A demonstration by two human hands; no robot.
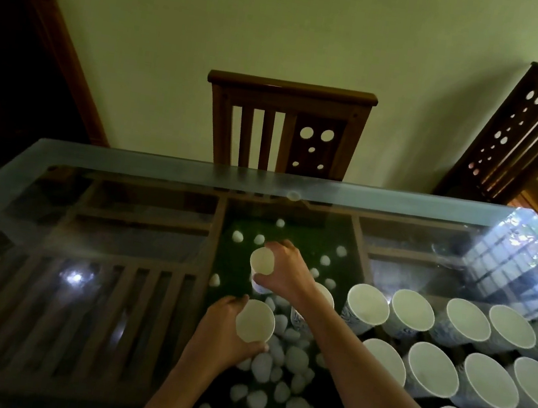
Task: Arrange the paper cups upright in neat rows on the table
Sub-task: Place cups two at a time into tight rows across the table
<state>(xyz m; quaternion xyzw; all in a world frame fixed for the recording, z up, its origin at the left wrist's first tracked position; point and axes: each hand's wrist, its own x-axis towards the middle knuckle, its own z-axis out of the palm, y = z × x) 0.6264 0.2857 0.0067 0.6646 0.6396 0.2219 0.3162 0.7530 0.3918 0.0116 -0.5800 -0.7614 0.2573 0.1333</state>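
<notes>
Main worry right now is the glass tabletop. It's slick, so a light paper cup set down a bit crooked could skate or tip, and the left side gives me nothing to butt a cup against. My left hand is wrapped around the near cup, mouth up, about mid-table. If I squeeze any harder, I'd guess the thin wall dents. Just beyond it my right hand is gripping the far cup from the side. That forearm lies right across the ends of the rows (there's a half-hidden cup tucked behind my wrist), so a careless move of that arm could knock it over and domino its neighbours. I can't tell whether either held cup is actually touching the glass. As for looks, they're tapered paper cups, pale inside with thin rims and a blue print on the outside walls. The placed cups stand upright in three rows on the right half of the table, rims close together and lined up fairly straight.
</notes>
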